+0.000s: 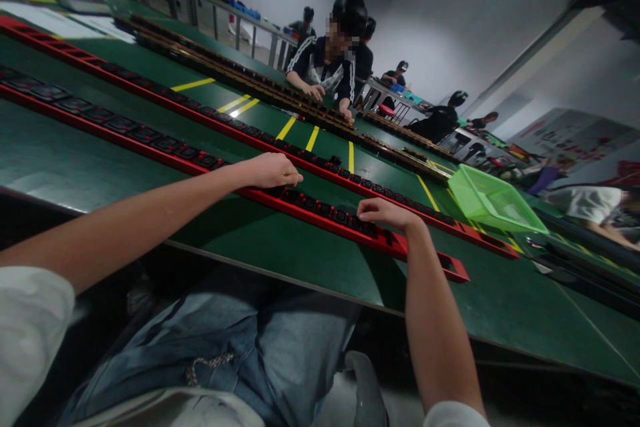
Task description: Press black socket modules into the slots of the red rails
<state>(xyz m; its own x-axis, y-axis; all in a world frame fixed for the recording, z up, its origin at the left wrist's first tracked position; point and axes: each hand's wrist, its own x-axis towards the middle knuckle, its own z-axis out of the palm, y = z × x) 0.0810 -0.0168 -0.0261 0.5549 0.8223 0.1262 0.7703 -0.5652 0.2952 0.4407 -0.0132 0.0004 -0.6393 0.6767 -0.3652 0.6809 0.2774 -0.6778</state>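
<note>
A long red rail [260, 199] with a row of black square pieces [325, 210] set in it lies along the near side of the green table. My left hand [273, 171] is over the rail, its fingers curled together; what they hold, if anything, is hidden. Further right, my right hand [387, 212] rests at the row, thumb and fingertips drawn together against the black pieces near the rail's right part. Whether a piece is pinched there cannot be made out. Beyond my hands runs a second red rail [487, 242], also with black pieces along it.
Long dark, brassy strips [225, 73] lie across the table, where a co-worker's hands [345, 110] are at work. A light green basket [495, 200] stands at the right. Yellow tape lines [351, 157] mark the green tabletop [225, 220]. White sheets [65, 21] lie far left.
</note>
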